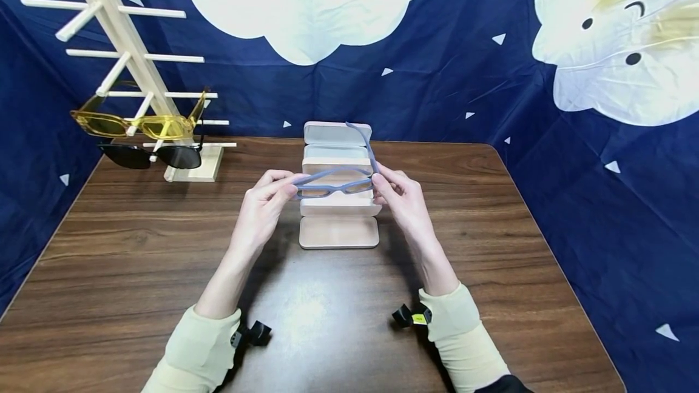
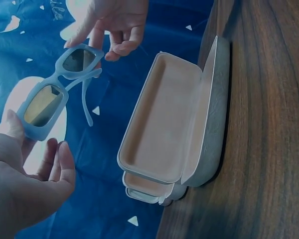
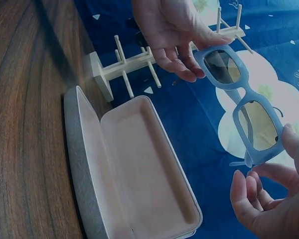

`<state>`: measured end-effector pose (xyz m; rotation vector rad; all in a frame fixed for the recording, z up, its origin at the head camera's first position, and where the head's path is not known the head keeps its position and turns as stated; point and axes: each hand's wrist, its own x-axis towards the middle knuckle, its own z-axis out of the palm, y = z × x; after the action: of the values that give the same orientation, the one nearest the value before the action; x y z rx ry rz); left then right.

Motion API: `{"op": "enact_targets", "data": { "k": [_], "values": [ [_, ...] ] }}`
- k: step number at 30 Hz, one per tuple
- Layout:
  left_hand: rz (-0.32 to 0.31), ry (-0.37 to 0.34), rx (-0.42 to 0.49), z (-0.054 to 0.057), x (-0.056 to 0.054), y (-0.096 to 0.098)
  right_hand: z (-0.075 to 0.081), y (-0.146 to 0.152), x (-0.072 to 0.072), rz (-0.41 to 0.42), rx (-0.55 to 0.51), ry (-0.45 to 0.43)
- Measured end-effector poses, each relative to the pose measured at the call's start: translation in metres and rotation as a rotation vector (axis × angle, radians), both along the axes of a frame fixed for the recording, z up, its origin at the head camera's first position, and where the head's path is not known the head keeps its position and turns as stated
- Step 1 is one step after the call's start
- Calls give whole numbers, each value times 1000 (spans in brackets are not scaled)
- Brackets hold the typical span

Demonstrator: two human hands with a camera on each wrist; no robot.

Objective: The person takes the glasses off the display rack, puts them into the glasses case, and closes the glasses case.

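Left hand (image 1: pixel 259 205) and right hand (image 1: pixel 405 200) pinch blue glasses (image 1: pixel 343 188) above open cases (image 1: pixel 338 233) (sunglasses (image 1: pixel 167 120) on a wooden stand (image 1: pixel 125 29) over there).

Adds up to three pairs of eyewear: one of blue glasses (image 1: pixel 342 188), one of yellow sunglasses (image 1: pixel 106 124), one of black sunglasses (image 1: pixel 128 156). Comes to two hands: one left hand (image 1: pixel 264 202), one right hand (image 1: pixel 401 196). Includes at least two open cases (image 1: pixel 338 232), overlapping too much for an exact count. Numbers one wooden stand (image 1: pixel 127 35), one table (image 1: pixel 464 235), two sleeves (image 1: pixel 204 338), two black wrist devices (image 1: pixel 259 333) and, in the head view, two large cloud figures (image 1: pixel 311 11).
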<state>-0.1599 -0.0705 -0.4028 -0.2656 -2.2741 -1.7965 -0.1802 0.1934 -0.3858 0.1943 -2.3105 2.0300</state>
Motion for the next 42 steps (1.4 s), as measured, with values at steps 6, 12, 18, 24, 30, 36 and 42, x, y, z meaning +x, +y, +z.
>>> {"op": "enact_targets", "data": {
  "k": [6,12,18,24,30,36,42],
  "values": [
    [-4,-21,35,0,0,1,0,0,1,-2,30,12],
    [-10,-35,74,0,0,1,-1,0,1,12,34,22],
    [-23,-57,104,0,0,0,-2,0,0,14,38,22],
    [-24,-67,108,1,0,0,-1,0,0,28,52,31],
    [-29,-107,123,1,1,-1,-1,0,0,44,67,34],
    [-34,-110,127,1,0,-2,2,-1,1,55,91,32],
    [-25,-111,116,1,0,-2,3,-1,2,51,129,19]
  ]
}}
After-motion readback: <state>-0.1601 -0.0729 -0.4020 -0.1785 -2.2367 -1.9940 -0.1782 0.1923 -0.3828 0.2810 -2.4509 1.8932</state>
